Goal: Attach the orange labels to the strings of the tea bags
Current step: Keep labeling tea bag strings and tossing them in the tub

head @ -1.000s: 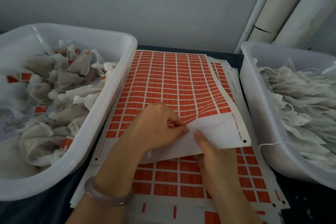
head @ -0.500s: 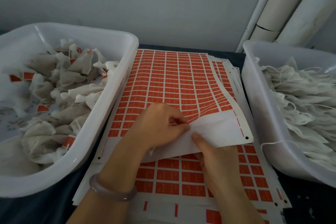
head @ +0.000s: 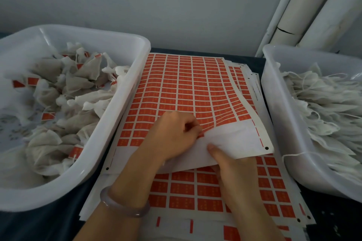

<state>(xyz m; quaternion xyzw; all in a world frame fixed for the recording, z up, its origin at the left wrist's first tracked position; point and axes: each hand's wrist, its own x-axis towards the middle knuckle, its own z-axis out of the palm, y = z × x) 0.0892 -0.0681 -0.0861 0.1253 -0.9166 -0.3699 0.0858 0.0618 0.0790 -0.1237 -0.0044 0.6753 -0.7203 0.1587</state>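
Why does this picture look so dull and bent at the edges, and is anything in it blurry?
Head view: dim, flat light with few hard shadows; small glare streaks on the left tub; the wide lens bows the right tub and leans the pipes; the frame's far-left edge looks hazy, while the label sheet is fairly sharp.

Head-worn view is being aimed forward and down, close over the counter [head: 49, 227]; left hand [head: 172, 137] and right hand [head: 233, 170] are being framed low-centre on the label sheet [head: 186, 84].
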